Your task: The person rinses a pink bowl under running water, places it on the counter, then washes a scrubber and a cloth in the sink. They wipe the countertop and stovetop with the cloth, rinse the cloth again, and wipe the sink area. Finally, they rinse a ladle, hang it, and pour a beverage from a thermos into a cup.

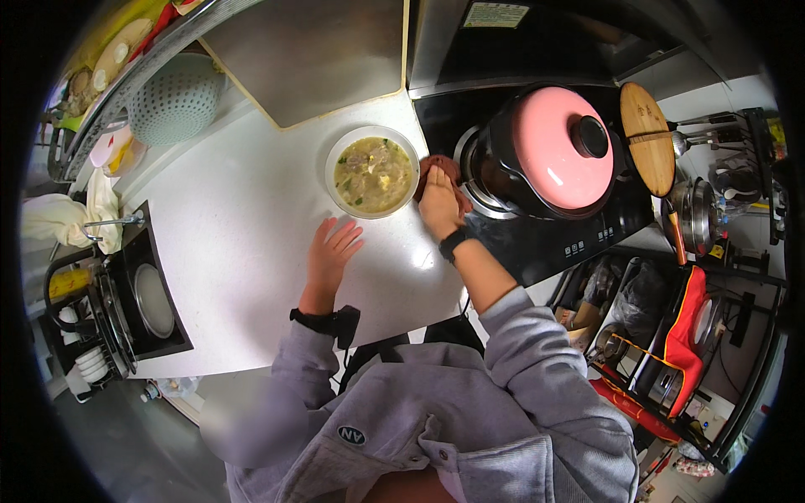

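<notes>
A white bowl of yellowish soup with egg and green bits stands on the white counter. Just right of it, at the edge of the stove, my right hand presses on a bunched reddish-brown cloth, fingers together over it. My left hand hovers over the counter below the bowl, fingers spread, holding nothing. To the right of the cloth, a black pot with a pink lid and black knob sits on the black stove.
At the left is a sink with a dish rack beside it. A grey-green colander stands at the back left. Beyond the pot leans a round wooden board, near hanging utensils. Shelves with pans line the right side.
</notes>
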Available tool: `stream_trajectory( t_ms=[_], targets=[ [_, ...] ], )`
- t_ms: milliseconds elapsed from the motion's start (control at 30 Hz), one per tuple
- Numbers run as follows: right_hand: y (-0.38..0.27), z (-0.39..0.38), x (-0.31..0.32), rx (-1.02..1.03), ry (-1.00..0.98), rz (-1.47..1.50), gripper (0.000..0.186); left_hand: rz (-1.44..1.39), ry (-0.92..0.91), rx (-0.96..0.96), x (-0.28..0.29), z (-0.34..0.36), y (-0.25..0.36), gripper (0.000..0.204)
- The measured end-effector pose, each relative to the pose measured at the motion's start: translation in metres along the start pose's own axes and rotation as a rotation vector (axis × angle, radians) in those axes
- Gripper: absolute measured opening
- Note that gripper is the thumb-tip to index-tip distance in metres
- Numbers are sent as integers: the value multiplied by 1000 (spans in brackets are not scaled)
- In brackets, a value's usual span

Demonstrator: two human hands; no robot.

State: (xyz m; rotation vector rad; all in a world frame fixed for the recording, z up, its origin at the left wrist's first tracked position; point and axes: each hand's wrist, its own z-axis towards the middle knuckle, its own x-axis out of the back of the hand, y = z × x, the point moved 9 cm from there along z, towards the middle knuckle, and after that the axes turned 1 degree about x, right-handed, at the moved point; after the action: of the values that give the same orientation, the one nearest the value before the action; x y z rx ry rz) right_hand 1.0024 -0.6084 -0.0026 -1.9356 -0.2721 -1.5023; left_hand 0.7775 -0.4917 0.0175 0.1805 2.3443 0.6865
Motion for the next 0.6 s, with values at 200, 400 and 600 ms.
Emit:
stream_trajectory(
  t_ms=[200,400,600],
  targets=[
    [0,70,-2,87,-241,32,57,59,194,9,50,-35,6,45],
    [-10,114,7,85,-303,43,66,13,228,-14,80,-55,6,43],
    [-12,133,5,122,-306,47,67,21,198,-63,90,-73,0,42]
  ],
)
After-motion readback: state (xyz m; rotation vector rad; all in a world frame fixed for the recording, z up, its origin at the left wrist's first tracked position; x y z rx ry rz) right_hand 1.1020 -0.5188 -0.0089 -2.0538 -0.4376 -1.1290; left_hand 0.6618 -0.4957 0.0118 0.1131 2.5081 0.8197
